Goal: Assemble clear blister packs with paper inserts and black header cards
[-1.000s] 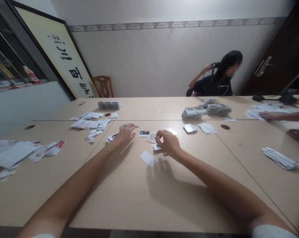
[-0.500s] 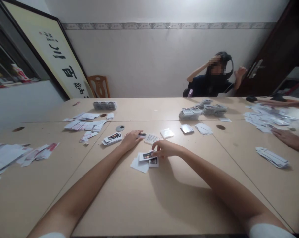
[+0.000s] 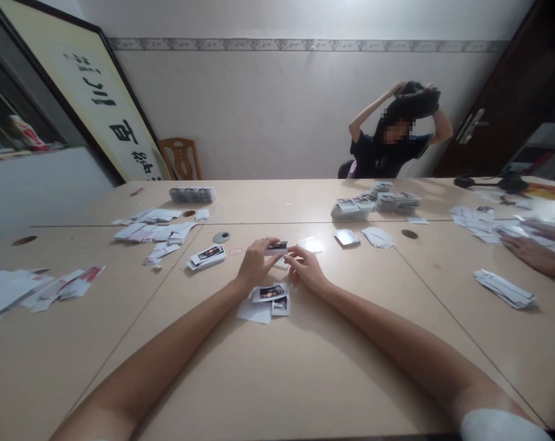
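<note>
My left hand (image 3: 255, 264) and my right hand (image 3: 307, 267) meet over the middle of the beige table (image 3: 305, 367). Between their fingertips they pinch a small photo card (image 3: 277, 247), lifted just above the tabletop. Right below the hands lies a little pile of photo cards (image 3: 269, 299) with one white card turned face down. A short stack of cards (image 3: 206, 255) rests to the left of my left hand, and a glossy wrapped card (image 3: 311, 244) lies just beyond my right hand.
A person sits at the far side with both arms raised to the head (image 3: 399, 131). Another person's hand (image 3: 532, 252) rests at the right edge among scattered cards. Card stacks (image 3: 378, 203) and torn wrappers (image 3: 33, 286) lie around; a small grey disc (image 3: 221, 236) sits near the seam.
My left hand picked a card off the table and my right hand rose from the small pile to join it. The person opposite lifted both arms to the head.
</note>
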The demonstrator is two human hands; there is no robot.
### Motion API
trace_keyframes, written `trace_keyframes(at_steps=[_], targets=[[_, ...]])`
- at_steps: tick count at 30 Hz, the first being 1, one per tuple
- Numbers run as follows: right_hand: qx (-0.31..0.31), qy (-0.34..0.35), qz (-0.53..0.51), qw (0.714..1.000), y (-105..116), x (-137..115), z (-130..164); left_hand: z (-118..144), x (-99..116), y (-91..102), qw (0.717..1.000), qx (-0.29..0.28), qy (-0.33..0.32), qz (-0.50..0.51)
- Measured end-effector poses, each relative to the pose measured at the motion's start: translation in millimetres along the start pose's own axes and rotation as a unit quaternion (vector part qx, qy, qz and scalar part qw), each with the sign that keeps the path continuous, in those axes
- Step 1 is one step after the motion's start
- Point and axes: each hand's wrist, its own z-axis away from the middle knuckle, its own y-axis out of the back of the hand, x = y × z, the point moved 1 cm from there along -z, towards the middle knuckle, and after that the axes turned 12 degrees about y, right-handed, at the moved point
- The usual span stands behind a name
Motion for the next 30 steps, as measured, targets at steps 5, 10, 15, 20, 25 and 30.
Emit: trace_keyframes(at_steps=[5, 10, 15, 20, 25, 30], targets=[[0.034, 0.025, -0.026, 0.999, -1, 5, 2, 9, 5, -12.0, 0.999, -0.012, -0.011, 0.046], [0.049, 0.027, -0.034, 0.998, 1, 8, 0, 12, 2, -13.0, 0.999, -0.007, -0.02, 0.05], [0.056, 0.038, -0.033, 0.997, 0, 7, 0, 14, 4, -11.0, 0.999, 0.0, -0.02, 0.027], [0.058, 0.05, -0.033, 0.996, 0, 4, 2, 16, 6, -10.0, 1.0, 0.015, -0.025, 0.0], [0.063, 0.06, -0.033, 0.996, 0, 4, 2, 18, 8, -8.1, 0.999, 0.026, -0.034, -0.019], [0.061, 0.067, -0.023, 0.996, -1, 4, 3, 19, 7, -6.8, 0.998, 0.045, -0.031, -0.033]])
